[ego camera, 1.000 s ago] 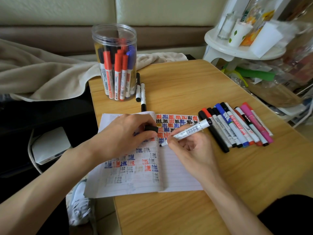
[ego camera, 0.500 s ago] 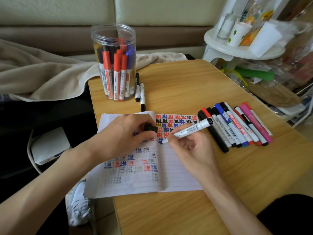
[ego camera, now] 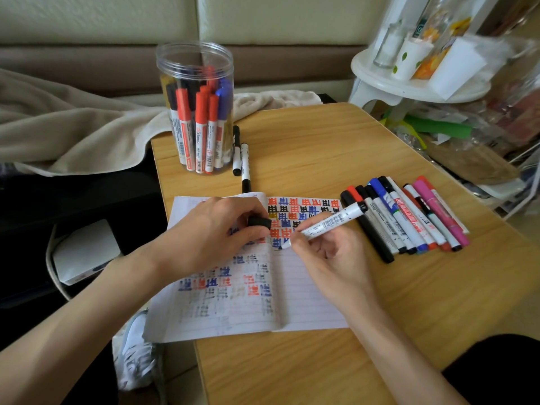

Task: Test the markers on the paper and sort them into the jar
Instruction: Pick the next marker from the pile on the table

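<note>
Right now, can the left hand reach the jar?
Probably yes: the jar stands lidless just beyond the left hand, with only paper and bare table between them, though that hand is pinching a black cap.

**Q:** Beside the right fingers?
**A:** A row of loose markers, lying close.
**Q:** Beyond the left fingers?
**A:** Bare tabletop, then two markers beside the upright jar.

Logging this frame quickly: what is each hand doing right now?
Left hand: pinches the small black plastic marker cap.
Right hand: grips the white-barrelled uncapped marker, tip at the lined white paper.
</note>
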Demonstrator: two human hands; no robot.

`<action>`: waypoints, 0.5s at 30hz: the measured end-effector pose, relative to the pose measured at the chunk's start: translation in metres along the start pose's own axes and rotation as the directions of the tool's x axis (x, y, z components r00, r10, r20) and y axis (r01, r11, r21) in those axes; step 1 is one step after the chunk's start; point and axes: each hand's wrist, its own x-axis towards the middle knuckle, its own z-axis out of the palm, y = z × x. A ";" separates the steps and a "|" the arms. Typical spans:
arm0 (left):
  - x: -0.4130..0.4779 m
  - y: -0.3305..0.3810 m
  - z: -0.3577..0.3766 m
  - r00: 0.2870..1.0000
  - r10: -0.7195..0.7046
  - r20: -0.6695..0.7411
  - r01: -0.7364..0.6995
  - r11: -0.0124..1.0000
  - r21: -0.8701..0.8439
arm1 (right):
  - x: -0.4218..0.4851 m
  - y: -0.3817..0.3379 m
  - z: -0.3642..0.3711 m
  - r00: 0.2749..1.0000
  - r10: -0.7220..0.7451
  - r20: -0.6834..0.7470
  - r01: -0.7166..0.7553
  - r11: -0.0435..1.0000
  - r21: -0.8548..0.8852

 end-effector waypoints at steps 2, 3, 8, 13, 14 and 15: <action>0.000 -0.001 0.000 1.000 -0.006 0.005 0.006 1.000 -0.002 | -0.001 -0.003 0.000 1.000 0.004 0.006 -0.004 1.000 0.006; 0.000 -0.001 0.000 1.000 -0.010 0.008 0.010 1.000 -0.004 | -0.001 -0.006 0.000 1.000 0.006 0.012 -0.006 1.000 0.010; 0.000 -0.002 0.000 1.000 -0.007 -0.003 0.007 0.999 -0.039 | -0.001 -0.012 -0.001 0.999 0.037 0.007 -0.038 0.998 0.043; 0.002 -0.001 0.002 0.996 0.049 -0.072 -0.052 0.998 -0.045 | -0.001 -0.016 -0.005 0.996 0.085 0.006 -0.084 0.983 0.163; 0.002 0.000 0.002 0.995 0.059 -0.076 -0.063 0.997 -0.048 | -0.001 -0.017 -0.007 0.996 0.090 0.005 -0.090 0.978 0.189; 0.003 0.001 0.002 0.995 0.067 -0.075 -0.071 0.996 -0.055 | -0.002 -0.018 -0.009 0.995 0.100 0.004 -0.099 0.970 0.221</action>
